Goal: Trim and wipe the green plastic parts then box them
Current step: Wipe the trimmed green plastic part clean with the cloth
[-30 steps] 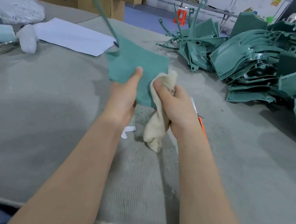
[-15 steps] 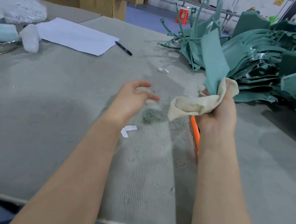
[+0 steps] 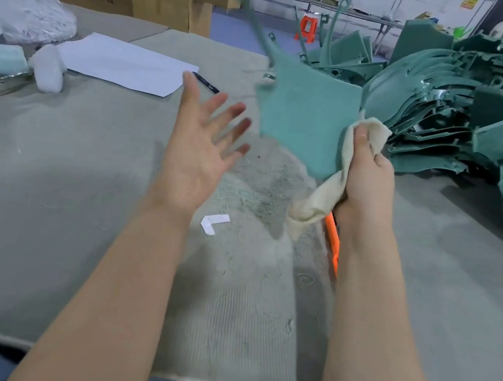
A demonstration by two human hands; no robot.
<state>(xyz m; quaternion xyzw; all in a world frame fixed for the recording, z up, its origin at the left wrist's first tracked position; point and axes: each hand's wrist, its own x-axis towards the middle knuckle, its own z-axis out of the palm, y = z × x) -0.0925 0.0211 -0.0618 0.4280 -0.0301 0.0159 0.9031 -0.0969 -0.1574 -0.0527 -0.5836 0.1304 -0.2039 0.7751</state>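
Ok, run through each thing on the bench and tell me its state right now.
left hand: open, palm up, empty.
right hand: gripping cloth and green part.
green part: held above the table, blurred.
cloth: bunched in right hand, tail hanging.
pile of green parts: heaped, unboxed.
pen: lying beside the paper.
orange tool: on table, partly hidden.

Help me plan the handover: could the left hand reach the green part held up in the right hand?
Probably yes. The left hand is open and empty beside the green part, with nothing between them. The right hand grips the part's right edge together with the cloth, leaving its left edge free.
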